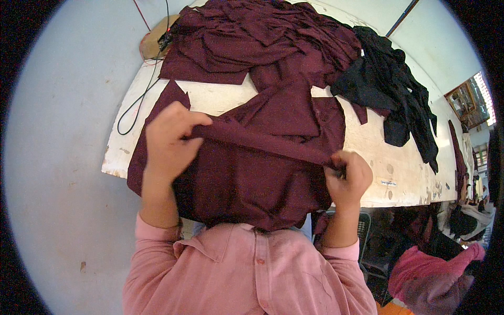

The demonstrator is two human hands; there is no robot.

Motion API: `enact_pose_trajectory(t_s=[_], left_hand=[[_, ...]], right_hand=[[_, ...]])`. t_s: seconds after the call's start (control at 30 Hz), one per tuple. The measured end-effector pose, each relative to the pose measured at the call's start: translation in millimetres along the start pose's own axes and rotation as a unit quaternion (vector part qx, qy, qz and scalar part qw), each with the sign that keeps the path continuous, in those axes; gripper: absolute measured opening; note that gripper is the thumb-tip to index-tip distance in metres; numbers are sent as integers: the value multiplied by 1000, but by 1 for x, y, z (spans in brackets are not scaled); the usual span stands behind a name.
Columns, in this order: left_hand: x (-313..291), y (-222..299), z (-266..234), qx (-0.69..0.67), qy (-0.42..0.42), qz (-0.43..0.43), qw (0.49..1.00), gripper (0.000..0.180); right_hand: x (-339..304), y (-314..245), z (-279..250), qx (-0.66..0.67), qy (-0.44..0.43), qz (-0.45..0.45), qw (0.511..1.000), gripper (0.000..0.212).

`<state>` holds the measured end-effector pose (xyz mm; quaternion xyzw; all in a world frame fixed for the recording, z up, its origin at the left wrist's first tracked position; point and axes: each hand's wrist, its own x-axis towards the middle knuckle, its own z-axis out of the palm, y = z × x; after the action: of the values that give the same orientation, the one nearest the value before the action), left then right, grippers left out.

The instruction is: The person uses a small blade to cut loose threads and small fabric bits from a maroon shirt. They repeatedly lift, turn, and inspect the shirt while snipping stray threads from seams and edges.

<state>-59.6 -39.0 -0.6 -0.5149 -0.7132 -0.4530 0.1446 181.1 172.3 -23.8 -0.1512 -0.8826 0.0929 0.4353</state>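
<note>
A maroon garment (252, 178) hangs in front of my chest, draped from the white table's (367, 142) edge. My left hand (168, 139) grips the left end of a folded band of this cloth. My right hand (347, 176) pinches the band's right end, so the strip runs taut and slanting between both hands. The garment's lower part covers my pink shirt collar.
A heap of more maroon cloth (262, 42) lies at the table's far side, with a pile of black fabric (391, 89) to its right. A black cable (139, 97) loops off the left table edge. A pink cloth bundle (430, 268) sits at the lower right.
</note>
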Motion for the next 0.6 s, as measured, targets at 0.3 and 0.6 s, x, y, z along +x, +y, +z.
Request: enact_pose_trajectory(t_s=[0.3,0.6], left_hand=[[19,-94,-84,-86,-9,-224,971,27],[51,-123,-167,-45,181,-213,959,21]], right_hand=[[6,38,-27,305,-272,308,859,21],[-10,57,-38,336,-456,179,804,20]])
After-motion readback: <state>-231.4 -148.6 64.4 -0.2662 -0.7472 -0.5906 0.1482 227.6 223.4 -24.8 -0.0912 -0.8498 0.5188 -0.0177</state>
